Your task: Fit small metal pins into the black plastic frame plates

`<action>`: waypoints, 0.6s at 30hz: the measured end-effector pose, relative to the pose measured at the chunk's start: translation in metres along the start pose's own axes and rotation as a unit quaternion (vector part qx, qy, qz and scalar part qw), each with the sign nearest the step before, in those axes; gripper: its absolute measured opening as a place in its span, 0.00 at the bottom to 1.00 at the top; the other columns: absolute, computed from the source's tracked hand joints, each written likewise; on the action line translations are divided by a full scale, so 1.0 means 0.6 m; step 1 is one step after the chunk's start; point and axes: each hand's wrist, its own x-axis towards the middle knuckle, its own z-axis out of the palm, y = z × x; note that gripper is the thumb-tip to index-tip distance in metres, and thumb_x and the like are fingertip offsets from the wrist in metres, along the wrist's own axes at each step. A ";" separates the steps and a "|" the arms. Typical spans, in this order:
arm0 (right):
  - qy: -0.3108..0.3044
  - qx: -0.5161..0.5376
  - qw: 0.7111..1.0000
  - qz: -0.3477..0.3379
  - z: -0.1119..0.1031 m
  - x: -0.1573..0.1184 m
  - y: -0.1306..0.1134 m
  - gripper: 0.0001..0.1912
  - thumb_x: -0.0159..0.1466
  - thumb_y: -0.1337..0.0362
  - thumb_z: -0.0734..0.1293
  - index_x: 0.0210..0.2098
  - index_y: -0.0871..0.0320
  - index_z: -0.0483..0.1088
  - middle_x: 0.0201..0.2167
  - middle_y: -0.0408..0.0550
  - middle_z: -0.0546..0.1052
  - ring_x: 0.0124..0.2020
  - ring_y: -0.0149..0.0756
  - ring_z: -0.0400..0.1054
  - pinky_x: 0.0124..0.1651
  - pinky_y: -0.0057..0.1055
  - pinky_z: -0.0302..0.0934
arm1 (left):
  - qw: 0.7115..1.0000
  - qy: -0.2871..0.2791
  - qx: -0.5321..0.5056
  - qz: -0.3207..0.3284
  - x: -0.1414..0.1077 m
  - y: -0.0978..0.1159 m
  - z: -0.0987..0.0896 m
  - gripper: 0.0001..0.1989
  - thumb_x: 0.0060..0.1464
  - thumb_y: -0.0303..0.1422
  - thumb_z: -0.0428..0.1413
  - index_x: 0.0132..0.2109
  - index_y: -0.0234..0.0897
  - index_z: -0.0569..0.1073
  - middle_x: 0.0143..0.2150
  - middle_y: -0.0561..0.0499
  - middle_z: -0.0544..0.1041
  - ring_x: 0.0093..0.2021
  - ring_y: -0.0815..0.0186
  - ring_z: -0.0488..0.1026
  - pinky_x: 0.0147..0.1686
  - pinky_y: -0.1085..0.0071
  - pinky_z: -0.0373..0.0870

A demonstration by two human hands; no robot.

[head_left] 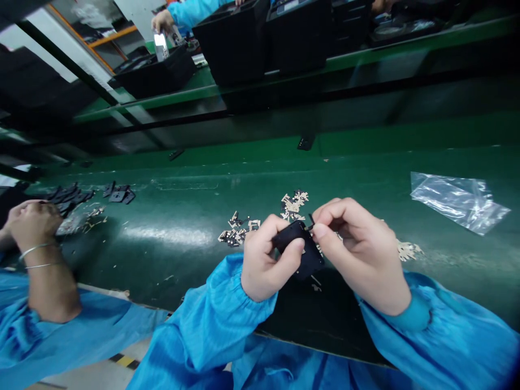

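Note:
My left hand [266, 260] grips a flat black plastic piece [290, 234], thumb on top and fingers underneath. Close beside it, my right hand [361, 249] pinches a small thin black strip [311, 221] between thumb and forefinger, right at the piece's upper right edge. Whether the strip is joined to the piece I cannot tell. Another dark flat part [311, 260] shows just below the held piece, partly hidden by my left thumb. Behind my hands lie loose piles of small beige and black cut bits [296, 203], with more beige bits [408, 250] by my right wrist.
A clear plastic bag [459, 200] lies on the green table [182, 206] at right. Black parts [119, 192] are heaped at left, near a co-worker's hands [34, 225]. Black bins [231, 43] stand on the shelf above, where another person's hand [162, 21] reaches in.

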 end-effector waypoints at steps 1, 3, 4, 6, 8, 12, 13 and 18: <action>-0.008 0.001 1.000 -0.005 0.000 -0.001 0.000 0.07 0.58 0.73 0.61 0.28 0.56 0.60 0.26 0.40 0.67 0.24 0.26 0.62 0.27 0.25 0.59 | 1.000 -0.005 0.006 0.004 0.001 0.000 0.000 0.05 0.51 0.31 0.54 0.29 0.36 0.65 0.20 0.58 0.65 0.19 0.75 0.61 0.20 0.79 0.59; -0.005 -0.008 1.000 -0.018 0.002 -0.003 -0.001 0.07 0.58 0.73 0.61 0.28 0.56 0.60 0.27 0.41 0.67 0.25 0.27 0.62 0.27 0.25 0.59 | 1.000 -0.006 0.015 0.016 0.003 0.002 0.001 0.06 0.51 0.31 0.54 0.29 0.36 0.65 0.19 0.58 0.64 0.18 0.76 0.60 0.19 0.79 0.58; 0.000 -0.018 0.999 -0.028 0.003 -0.004 -0.001 0.07 0.57 0.74 0.61 0.29 0.56 0.59 0.27 0.41 0.67 0.26 0.27 0.63 0.28 0.25 0.59 | 0.999 -0.002 0.023 0.024 0.004 0.004 0.002 0.06 0.50 0.31 0.54 0.28 0.36 0.64 0.19 0.58 0.64 0.18 0.76 0.59 0.18 0.79 0.58; 0.010 -0.049 0.997 -0.052 0.006 -0.006 0.000 0.08 0.57 0.75 0.62 0.28 0.56 0.59 0.26 0.41 0.68 0.27 0.27 0.64 0.29 0.25 0.59 | 0.998 0.010 0.050 0.043 0.006 0.008 0.004 0.07 0.49 0.31 0.54 0.28 0.36 0.63 0.18 0.59 0.62 0.17 0.77 0.58 0.17 0.80 0.57; 0.018 -0.079 0.994 -0.075 0.008 -0.007 -0.001 0.09 0.56 0.75 0.62 0.28 0.56 0.58 0.26 0.40 0.68 0.27 0.28 0.65 0.29 0.25 0.59 | 0.995 0.024 0.079 0.060 0.007 0.011 0.008 0.07 0.48 0.30 0.54 0.27 0.36 0.63 0.17 0.60 0.61 0.16 0.78 0.57 0.16 0.81 0.55; 0.034 -0.107 0.989 -0.093 0.011 -0.008 0.000 0.09 0.56 0.75 0.62 0.27 0.56 0.58 0.25 0.41 0.69 0.27 0.29 0.67 0.29 0.25 0.60 | 0.989 0.043 0.116 0.080 0.006 0.018 0.013 0.06 0.46 0.28 0.55 0.27 0.36 0.62 0.16 0.61 0.60 0.14 0.79 0.56 0.14 0.82 0.53; 0.036 -0.108 0.989 -0.093 0.011 -0.008 0.000 0.09 0.56 0.75 0.62 0.27 0.56 0.58 0.25 0.41 0.69 0.27 0.29 0.67 0.29 0.25 0.60 | 0.988 0.047 0.123 0.086 0.006 0.019 0.014 0.06 0.46 0.28 0.54 0.27 0.36 0.62 0.16 0.61 0.60 0.13 0.79 0.56 0.13 0.83 0.53; 0.040 -0.113 0.988 -0.096 0.012 -0.008 0.001 0.09 0.56 0.75 0.62 0.27 0.56 0.58 0.24 0.41 0.70 0.26 0.29 0.67 0.28 0.25 0.60 | 0.979 0.064 0.158 0.110 0.005 0.021 0.016 0.07 0.45 0.27 0.55 0.28 0.36 0.62 0.16 0.61 0.61 0.13 0.80 0.57 0.14 0.84 0.54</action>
